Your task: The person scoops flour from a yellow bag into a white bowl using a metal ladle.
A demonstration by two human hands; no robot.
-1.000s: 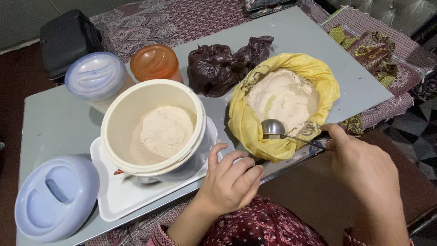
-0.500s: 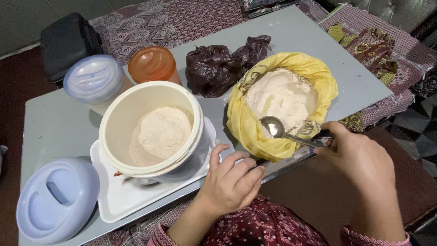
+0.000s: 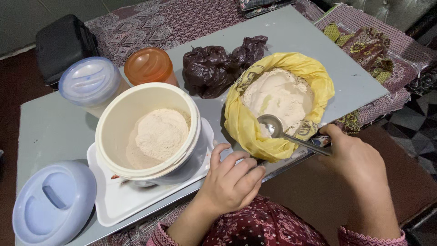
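- The right hand (image 3: pixel 357 161) is closed around the handle end of a metal spoon (image 3: pixel 284 134), whose bowl hangs empty just above the near rim of the yellow bag (image 3: pixel 314 75), over the flour (image 3: pixel 277 93) inside it.
- The left hand (image 3: pixel 232 180) rests loosely curled at the near edge of the grey table (image 3: pixel 291 32), clamped on nothing, just right of the white tray (image 3: pixel 114 205).
- On that tray stands a cream bucket (image 3: pixel 150 130), to the left of the bag, with a low mound of flour at its bottom.
- By my judgement the transfer is at an early to middle stage: the bucket is far from full, the bag holds plenty, and the spoon carries no load.
- Farther out: a dark plastic bag (image 3: pixel 218 66), an orange-lidded jar (image 3: pixel 148 66), a pale blue-lidded jar (image 3: pixel 91 82), and a loose blue lid (image 3: pixel 52 207) at near left.
- Hidden: the contents of the dark bag and both jars; the spoon's handle end inside the fist; the blue lid is cut off by the frame.
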